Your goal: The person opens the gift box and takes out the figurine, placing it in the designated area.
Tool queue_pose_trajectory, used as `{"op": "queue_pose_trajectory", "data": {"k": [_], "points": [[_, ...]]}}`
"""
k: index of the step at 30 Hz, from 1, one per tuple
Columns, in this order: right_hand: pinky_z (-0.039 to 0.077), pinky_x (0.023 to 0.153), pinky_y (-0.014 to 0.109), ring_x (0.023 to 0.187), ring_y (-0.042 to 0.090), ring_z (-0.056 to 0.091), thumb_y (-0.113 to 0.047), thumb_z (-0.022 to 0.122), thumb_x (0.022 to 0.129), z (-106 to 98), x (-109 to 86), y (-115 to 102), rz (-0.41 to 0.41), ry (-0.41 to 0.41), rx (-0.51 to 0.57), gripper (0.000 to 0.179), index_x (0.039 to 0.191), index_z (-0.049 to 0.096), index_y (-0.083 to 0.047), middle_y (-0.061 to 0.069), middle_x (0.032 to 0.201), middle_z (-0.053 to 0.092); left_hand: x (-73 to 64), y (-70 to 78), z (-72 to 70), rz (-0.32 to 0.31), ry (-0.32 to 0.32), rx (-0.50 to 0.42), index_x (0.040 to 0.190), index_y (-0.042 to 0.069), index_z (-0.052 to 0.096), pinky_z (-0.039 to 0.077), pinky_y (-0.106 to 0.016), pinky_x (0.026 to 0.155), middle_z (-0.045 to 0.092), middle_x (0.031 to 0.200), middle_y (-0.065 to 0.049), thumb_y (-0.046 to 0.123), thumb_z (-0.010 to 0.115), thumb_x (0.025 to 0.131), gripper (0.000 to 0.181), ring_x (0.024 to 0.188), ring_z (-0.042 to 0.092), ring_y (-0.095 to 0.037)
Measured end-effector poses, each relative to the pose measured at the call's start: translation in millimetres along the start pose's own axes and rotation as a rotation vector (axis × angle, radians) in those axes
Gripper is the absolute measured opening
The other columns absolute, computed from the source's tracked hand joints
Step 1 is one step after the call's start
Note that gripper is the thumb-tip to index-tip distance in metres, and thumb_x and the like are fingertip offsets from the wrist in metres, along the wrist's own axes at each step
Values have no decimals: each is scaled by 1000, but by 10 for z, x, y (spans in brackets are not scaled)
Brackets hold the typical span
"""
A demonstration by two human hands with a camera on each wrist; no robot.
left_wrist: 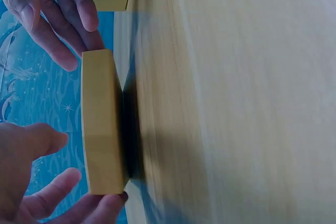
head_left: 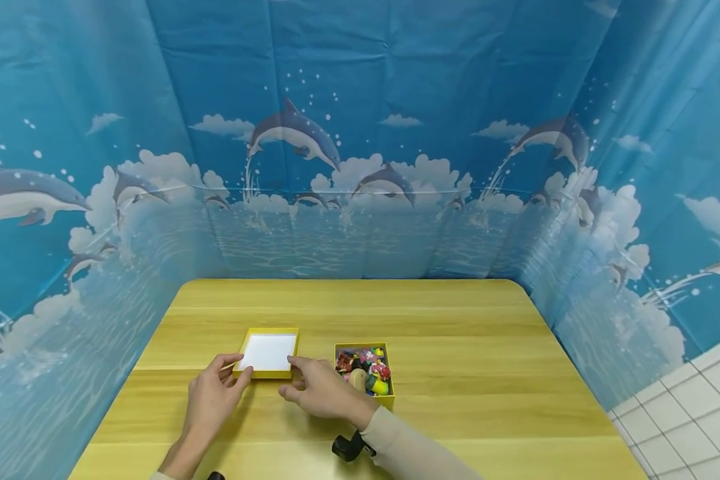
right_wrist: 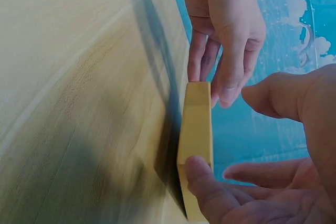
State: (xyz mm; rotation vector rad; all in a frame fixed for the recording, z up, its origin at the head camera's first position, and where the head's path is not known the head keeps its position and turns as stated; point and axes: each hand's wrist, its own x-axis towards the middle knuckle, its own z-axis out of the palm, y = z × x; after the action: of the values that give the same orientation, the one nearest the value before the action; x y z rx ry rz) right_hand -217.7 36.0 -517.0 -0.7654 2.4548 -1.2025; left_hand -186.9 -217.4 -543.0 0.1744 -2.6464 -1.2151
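Note:
A shallow yellow square box lid [head_left: 267, 375] with a white inside faces up on the left part of the table. My left hand [head_left: 213, 397] is at its left side, fingertips against the side wall; in the left wrist view its thumb [left_wrist: 50, 139] stands apart from the wall. From the other side my right hand [head_left: 330, 390] reaches across, fingertips touching the lid's right wall, thumb apart from it. In both wrist views the lid [right_wrist: 197, 129] sits between the two hands, with dark shadow along its underside. Whether it touches the table, I cannot tell.
Just right of the lid, partly behind my right forearm, stands a yellow box [head_left: 387, 402] filled with several small colourful toy figures [head_left: 366, 367]. Both are on a wood-grain table [head_left: 456, 333]. Blue dolphin-printed curtains [head_left: 360, 233] surround its far edge and sides.

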Motion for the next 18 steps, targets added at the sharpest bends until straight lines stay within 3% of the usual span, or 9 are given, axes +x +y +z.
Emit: {"op": "queue_pose_trajectory", "data": {"k": [3,4,9,14,18], "points": [[70,100,30,123,21,85,-37,77,116,13,25,-35,-9,-16,-35,72,172,53,1,24,154,75,-8,-8,-19,5,-6,34,145,1,75,68,-62,106,72,151,-37,24,84,110,43,133,77,-56],[70,101,30,124,22,85,-36,77,115,17,29,-43,-11,-17,-42,71,171,54,1,21,164,69,-16,-10,-22,8,-8,48,146,0,75,67,-64,107,71,152,-37,24,85,110,44,134,77,-56],[69,108,35,132,30,83,-36,76,116,22,20,-50,-9,-27,-8,68,170,56,0,20,168,66,-64,4,-11,31,0,94,150,2,73,60,-72,116,67,158,-34,24,85,109,49,142,71,-55],[68,112,35,139,36,79,-32,75,117,-18,-25,-24,-29,-6,52,63,169,58,0,19,172,63,-75,63,57,91,48,99,148,5,75,55,-76,121,66,161,-30,21,88,107,46,149,64,-58],[66,114,34,142,39,77,-30,74,117,-77,-46,-6,-70,35,50,59,166,61,1,19,171,64,-77,127,123,159,74,85,147,5,76,57,-75,119,67,159,-27,19,89,105,46,148,65,-58]]}}
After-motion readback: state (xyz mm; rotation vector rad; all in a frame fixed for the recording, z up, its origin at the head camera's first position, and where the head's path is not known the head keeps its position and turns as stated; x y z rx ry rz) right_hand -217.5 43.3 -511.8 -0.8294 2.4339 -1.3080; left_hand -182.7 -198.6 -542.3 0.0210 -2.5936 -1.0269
